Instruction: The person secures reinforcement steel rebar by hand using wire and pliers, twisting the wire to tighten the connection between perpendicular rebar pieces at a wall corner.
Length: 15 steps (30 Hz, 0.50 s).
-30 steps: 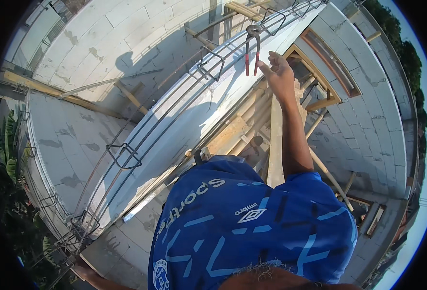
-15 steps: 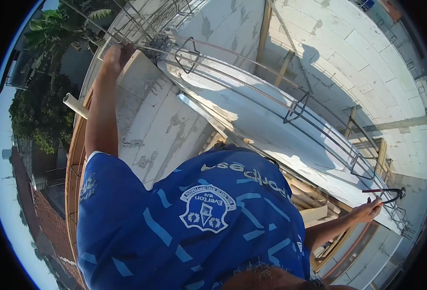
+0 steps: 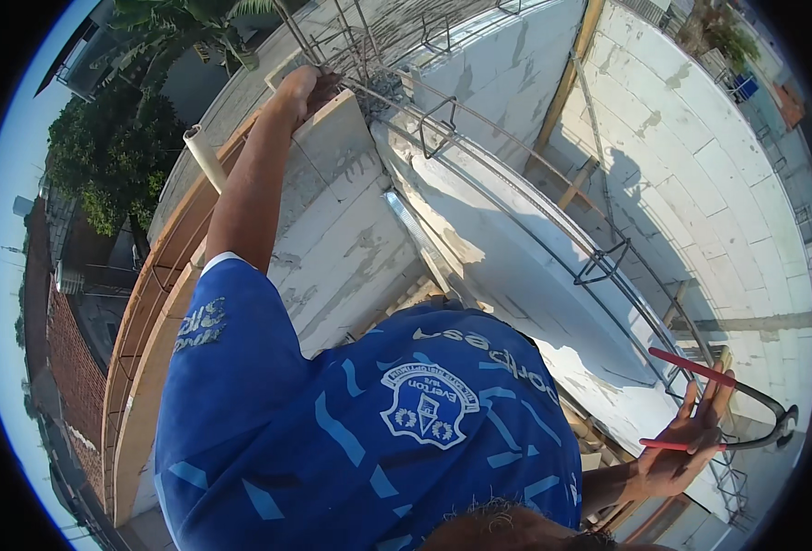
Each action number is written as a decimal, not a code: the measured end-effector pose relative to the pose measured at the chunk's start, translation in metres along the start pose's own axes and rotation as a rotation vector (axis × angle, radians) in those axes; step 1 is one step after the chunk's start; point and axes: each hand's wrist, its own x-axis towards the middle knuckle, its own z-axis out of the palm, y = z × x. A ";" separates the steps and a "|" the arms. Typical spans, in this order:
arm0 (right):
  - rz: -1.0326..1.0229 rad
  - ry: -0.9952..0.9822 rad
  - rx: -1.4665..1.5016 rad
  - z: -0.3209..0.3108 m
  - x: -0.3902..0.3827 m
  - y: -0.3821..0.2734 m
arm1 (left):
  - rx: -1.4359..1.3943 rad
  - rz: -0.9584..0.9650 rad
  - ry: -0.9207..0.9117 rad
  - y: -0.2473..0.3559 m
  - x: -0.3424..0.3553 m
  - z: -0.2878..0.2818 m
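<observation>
My left hand (image 3: pixel 307 87) is stretched out to the upper left and closes on the end of a long rebar cage (image 3: pixel 516 197). The cage is made of thin steel bars with rectangular stirrups (image 3: pixel 602 266) and lies along the top of a white block wall (image 3: pixel 351 230). My right hand (image 3: pixel 682 445) hangs low at the right, next to the cage's other end. It holds red-handled pincers (image 3: pixel 732 413) with the jaws pointing right. My blue patterned shirt (image 3: pixel 369 422) fills the lower middle and hides what lies below it.
White block walls (image 3: pixel 700 184) and wooden props (image 3: pixel 567 83) lie below on the right. A white pipe (image 3: pixel 204 156) stands by the curved wooden formwork edge (image 3: pixel 144 312) on the left. Trees (image 3: pixel 112 156) and roofs lie far below beyond it.
The view has swung from the cage's right end to its left end. My right hand with the pincers has dropped from the bars to the lower right. My left hand now grips the cage end.
</observation>
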 end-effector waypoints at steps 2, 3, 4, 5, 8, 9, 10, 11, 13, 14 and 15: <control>0.124 -0.250 0.261 0.027 -0.004 0.049 | 0.005 -0.001 -0.003 0.003 -0.003 -0.001; 0.189 -0.380 0.519 0.029 -0.002 0.072 | 0.001 -0.006 -0.008 0.002 -0.005 0.002; 0.215 -0.343 0.568 0.046 -0.005 0.079 | -0.006 -0.009 -0.018 0.000 -0.006 0.005; 0.237 -0.304 0.628 0.062 -0.007 0.086 | -0.004 -0.003 -0.017 0.002 -0.012 0.008; 0.261 -0.501 0.770 0.083 0.001 0.099 | -0.041 0.010 0.037 0.004 -0.024 0.007; 0.320 -0.554 0.852 0.091 0.003 0.099 | -0.033 0.009 0.026 0.003 -0.023 0.005; 0.383 -0.607 0.933 0.098 0.003 0.099 | -0.025 0.007 0.014 0.002 -0.022 0.003; 0.387 -0.611 0.935 0.103 -0.001 0.102 | -0.028 0.006 0.020 0.003 -0.023 0.002; 0.452 -0.592 0.948 0.111 -0.011 0.111 | 0.004 0.001 0.027 0.002 -0.022 0.002; 0.498 -0.562 0.924 0.120 -0.014 0.109 | 0.000 -0.004 0.030 0.004 -0.024 0.005; 0.506 -0.564 0.922 0.122 -0.012 0.110 | 0.034 -0.010 0.007 0.007 -0.024 0.008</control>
